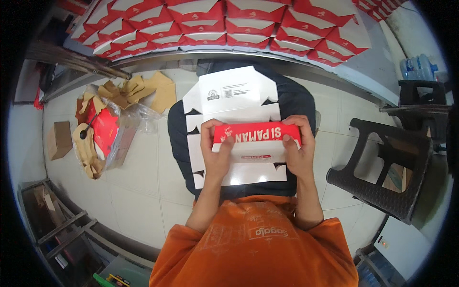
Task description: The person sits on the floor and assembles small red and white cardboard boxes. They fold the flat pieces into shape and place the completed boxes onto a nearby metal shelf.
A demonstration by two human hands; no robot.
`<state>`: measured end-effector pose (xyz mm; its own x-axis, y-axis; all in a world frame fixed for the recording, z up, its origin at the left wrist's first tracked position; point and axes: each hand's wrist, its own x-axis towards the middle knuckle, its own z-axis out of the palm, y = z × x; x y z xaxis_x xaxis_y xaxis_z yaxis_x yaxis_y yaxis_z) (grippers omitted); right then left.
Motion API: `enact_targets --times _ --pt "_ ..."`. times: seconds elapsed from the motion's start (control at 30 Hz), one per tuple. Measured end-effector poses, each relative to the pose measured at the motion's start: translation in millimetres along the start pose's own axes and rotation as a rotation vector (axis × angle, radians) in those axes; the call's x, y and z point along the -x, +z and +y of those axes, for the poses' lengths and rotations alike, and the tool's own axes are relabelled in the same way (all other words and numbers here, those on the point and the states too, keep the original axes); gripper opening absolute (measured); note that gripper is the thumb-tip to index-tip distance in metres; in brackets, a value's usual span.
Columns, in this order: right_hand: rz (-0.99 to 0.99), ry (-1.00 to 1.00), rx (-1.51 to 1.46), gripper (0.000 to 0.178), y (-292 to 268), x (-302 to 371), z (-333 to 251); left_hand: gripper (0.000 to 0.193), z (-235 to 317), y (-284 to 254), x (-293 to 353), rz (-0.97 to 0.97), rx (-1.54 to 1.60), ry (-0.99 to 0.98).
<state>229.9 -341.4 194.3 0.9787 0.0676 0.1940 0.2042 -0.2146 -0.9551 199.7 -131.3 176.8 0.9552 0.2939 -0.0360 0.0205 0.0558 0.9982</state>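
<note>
Across my lap lies a flat die-cut cardboard blank [234,107], white, with notched edges and small dark print on its far panel. Above its middle I hold a red and white cardboard carton piece [256,148] that is bent along a crease, with the red panel on its far side and a white panel nearer me. My left hand [217,152] grips the left end, thumb on the front and fingers behind. At the other end, my right hand [299,147] grips it the same way. Whether the piece is joined to the blank cannot be made out.
Rows of folded red and white boxes [203,26] fill the table ahead. On the floor at left lie torn brown paper [131,91] and a plastic-wrapped pack of red sheets [107,131], beside a small brown box [60,140]. A dark plastic stool [406,193] stands at right.
</note>
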Motion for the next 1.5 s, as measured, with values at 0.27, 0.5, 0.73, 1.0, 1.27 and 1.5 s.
enact_targets --times 0.27,0.5,0.73,1.0,1.27,1.5 --pt "0.103 0.092 0.214 0.053 -69.4 1.7 -22.2 0.033 1.6 6.3 -41.5 -0.077 0.643 -0.3" --pt "0.74 0.143 -0.436 0.053 -173.7 -148.1 -53.5 0.103 -51.5 102.4 13.8 -0.263 -0.574 0.225" --pt "0.787 0.031 0.089 0.051 -159.7 -203.3 -60.5 0.05 -51.3 53.6 10.5 -0.416 -0.307 -0.065" --pt "0.098 0.056 -0.161 0.021 -57.3 20.1 -1.8 0.03 -17.4 22.1 9.1 -0.196 0.269 -0.758" --pt "-0.054 -0.447 0.372 0.028 -19.5 26.5 -47.2 0.023 51.3 48.5 13.2 -0.295 0.056 0.063" --pt "-0.111 0.111 0.066 0.026 -9.3 10.2 -57.5 0.062 85.4 34.8 13.1 -0.659 -0.352 0.136"
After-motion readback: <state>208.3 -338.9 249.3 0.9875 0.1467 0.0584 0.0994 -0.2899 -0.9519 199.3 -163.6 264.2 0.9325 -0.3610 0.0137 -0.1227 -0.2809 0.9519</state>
